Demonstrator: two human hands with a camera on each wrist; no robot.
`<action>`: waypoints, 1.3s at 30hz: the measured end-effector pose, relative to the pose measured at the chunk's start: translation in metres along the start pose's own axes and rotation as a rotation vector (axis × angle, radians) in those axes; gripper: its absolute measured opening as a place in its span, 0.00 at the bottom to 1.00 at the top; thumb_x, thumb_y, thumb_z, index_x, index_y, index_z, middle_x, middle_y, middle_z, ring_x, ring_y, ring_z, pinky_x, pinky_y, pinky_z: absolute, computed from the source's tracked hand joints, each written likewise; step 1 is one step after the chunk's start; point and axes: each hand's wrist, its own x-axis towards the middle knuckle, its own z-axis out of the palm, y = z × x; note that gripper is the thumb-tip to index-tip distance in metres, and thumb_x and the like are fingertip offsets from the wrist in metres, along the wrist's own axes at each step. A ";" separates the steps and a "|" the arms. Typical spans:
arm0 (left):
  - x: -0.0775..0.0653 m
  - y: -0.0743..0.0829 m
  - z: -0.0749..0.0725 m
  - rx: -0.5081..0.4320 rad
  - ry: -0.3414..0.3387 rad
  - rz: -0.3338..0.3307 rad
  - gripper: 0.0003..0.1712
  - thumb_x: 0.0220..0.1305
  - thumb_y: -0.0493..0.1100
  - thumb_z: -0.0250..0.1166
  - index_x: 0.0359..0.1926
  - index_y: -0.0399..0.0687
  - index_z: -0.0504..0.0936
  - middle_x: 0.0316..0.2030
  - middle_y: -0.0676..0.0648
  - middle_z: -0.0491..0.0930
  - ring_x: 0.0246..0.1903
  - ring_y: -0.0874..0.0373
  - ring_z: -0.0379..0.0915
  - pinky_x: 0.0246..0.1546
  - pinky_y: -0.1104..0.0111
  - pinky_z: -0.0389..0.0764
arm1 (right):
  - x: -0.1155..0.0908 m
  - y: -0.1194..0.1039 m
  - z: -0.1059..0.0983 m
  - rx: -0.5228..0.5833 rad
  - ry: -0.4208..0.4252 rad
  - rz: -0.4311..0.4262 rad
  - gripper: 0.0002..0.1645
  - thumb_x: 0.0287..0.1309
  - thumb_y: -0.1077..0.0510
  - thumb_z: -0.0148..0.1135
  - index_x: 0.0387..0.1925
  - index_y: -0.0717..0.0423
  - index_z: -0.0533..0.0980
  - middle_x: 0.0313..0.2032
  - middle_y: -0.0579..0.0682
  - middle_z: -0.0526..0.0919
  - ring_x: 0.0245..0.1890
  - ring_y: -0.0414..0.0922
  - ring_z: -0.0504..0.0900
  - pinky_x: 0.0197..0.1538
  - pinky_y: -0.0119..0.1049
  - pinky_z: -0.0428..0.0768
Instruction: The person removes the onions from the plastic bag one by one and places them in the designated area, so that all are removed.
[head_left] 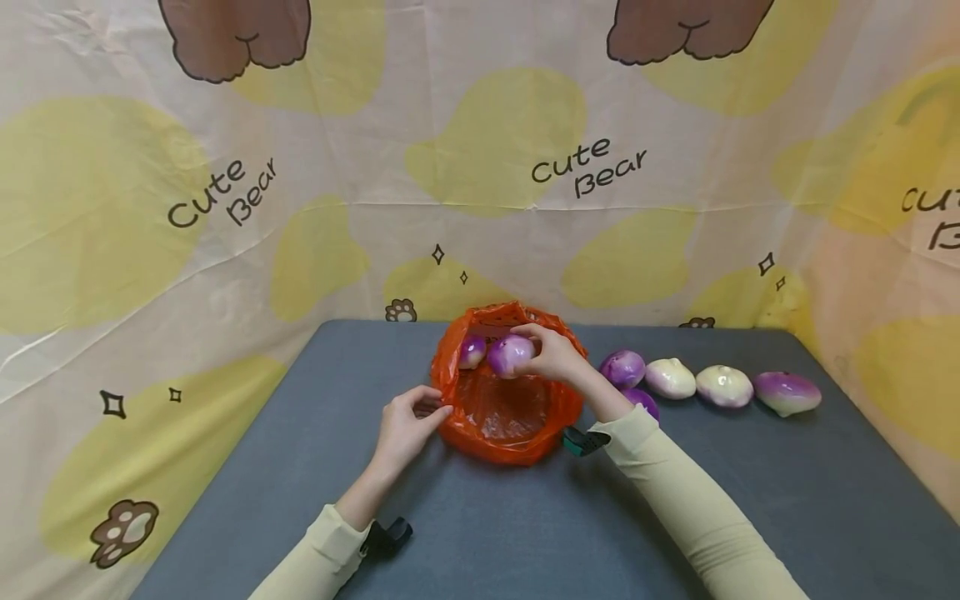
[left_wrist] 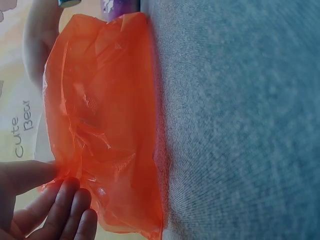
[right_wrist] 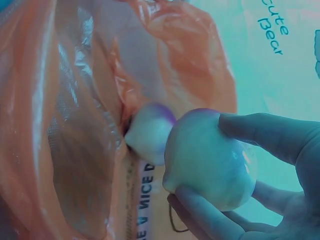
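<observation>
An orange-red plastic bag (head_left: 487, 446) stands on the table with its mouth spread wide. My left hand (head_left: 408, 425) pinches the bag's left rim between thumb and fingers; the left wrist view shows the bag's side (left_wrist: 115, 115) beside those fingers. Over the bag's mouth, my right hand (head_left: 557, 354) grips a purple-and-white onion (head_left: 512, 356). In the right wrist view, thumb and fingers wrap around this onion (right_wrist: 210, 160). Another onion (head_left: 472, 352) lies inside the bag, toward its back left, and shows behind the held one in the right wrist view (right_wrist: 152, 132).
Right of the bag, several more onions sit on the grey table (head_left: 480, 533): a purple one (head_left: 622, 368), a second purple one (head_left: 642, 403) partly behind my right sleeve, two whitish ones (head_left: 724, 386) and a purple-white one (head_left: 787, 393). A printed cloth (head_left: 480, 150) hangs behind.
</observation>
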 end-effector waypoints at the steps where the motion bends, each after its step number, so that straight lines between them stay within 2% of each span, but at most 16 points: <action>1: 0.000 0.000 0.000 0.001 0.001 0.002 0.10 0.53 0.43 0.72 0.36 0.46 0.84 0.31 0.49 0.84 0.31 0.59 0.79 0.36 0.73 0.81 | -0.002 -0.001 -0.001 -0.008 0.003 -0.004 0.42 0.44 0.55 0.73 0.63 0.52 0.68 0.55 0.60 0.77 0.52 0.55 0.77 0.53 0.49 0.79; 7: 0.000 0.000 0.001 0.018 0.014 0.034 0.09 0.53 0.43 0.71 0.36 0.45 0.84 0.31 0.49 0.84 0.30 0.60 0.79 0.35 0.70 0.82 | -0.014 -0.005 -0.007 -0.026 0.023 -0.020 0.42 0.45 0.55 0.73 0.63 0.50 0.68 0.56 0.60 0.76 0.53 0.55 0.77 0.53 0.50 0.78; 14: 0.000 0.001 0.000 0.005 0.004 -0.011 0.09 0.53 0.42 0.72 0.36 0.46 0.84 0.31 0.49 0.84 0.31 0.59 0.79 0.36 0.72 0.81 | -0.029 -0.008 -0.016 -0.059 0.052 -0.055 0.42 0.44 0.52 0.74 0.62 0.50 0.69 0.56 0.59 0.76 0.51 0.56 0.77 0.52 0.51 0.79; 23: 0.002 0.002 0.000 0.009 -0.004 -0.013 0.10 0.53 0.42 0.72 0.36 0.45 0.84 0.31 0.48 0.84 0.31 0.59 0.79 0.36 0.74 0.81 | -0.044 -0.008 -0.029 -0.068 0.076 -0.050 0.44 0.43 0.48 0.75 0.63 0.48 0.68 0.56 0.61 0.76 0.49 0.56 0.79 0.51 0.52 0.78; 29: 0.002 0.002 0.001 0.011 0.002 0.001 0.09 0.53 0.42 0.72 0.35 0.45 0.84 0.31 0.48 0.84 0.31 0.59 0.79 0.35 0.74 0.80 | -0.055 -0.003 -0.036 -0.041 0.096 -0.059 0.44 0.43 0.49 0.75 0.63 0.49 0.68 0.56 0.62 0.76 0.47 0.56 0.80 0.49 0.50 0.80; 39: 0.000 0.001 0.001 -0.001 0.003 0.014 0.10 0.52 0.42 0.72 0.35 0.45 0.84 0.31 0.48 0.84 0.31 0.59 0.80 0.36 0.71 0.81 | -0.074 0.005 -0.052 0.045 0.095 -0.001 0.46 0.43 0.46 0.75 0.65 0.46 0.65 0.56 0.62 0.74 0.46 0.55 0.83 0.41 0.43 0.83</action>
